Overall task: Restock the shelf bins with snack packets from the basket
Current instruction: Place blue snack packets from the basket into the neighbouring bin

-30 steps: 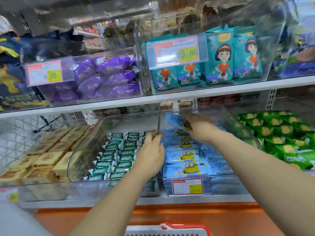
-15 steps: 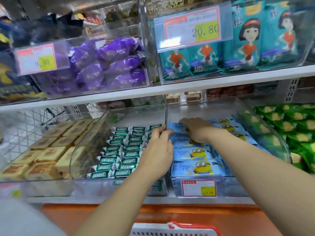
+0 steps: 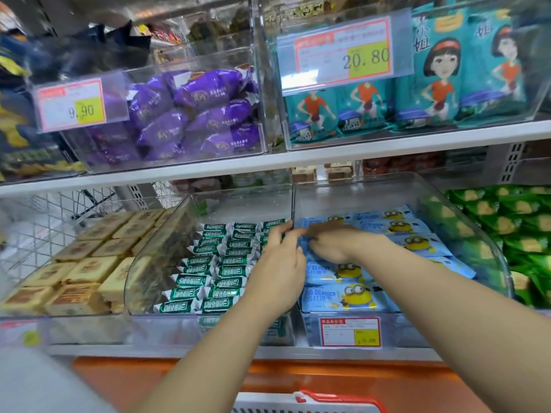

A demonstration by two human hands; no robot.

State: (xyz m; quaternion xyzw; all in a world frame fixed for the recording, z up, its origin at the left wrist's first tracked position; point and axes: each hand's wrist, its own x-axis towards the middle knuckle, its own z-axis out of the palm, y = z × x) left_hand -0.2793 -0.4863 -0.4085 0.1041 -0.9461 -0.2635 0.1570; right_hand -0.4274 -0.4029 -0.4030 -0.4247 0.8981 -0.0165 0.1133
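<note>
You're seating a blue packet (image 3: pixel 308 222) at 12 o'clock, left hand (image 3: pixel 280 263) fingers straight on it, right hand (image 3: pixel 334 242) fingers unreadable; next, reach for the basket (image 3: pixel 313 402) at 6 o'clock.

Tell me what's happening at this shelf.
A person is restocking the lower shelf. Both hands are at the back left of the clear bin of blue packets. The right hand lies over a packet there, and the left hand reaches across from above the green bars to touch beside it. Blur hides whether the right hand grips the packet. The basket shows at the bottom edge.
</note>
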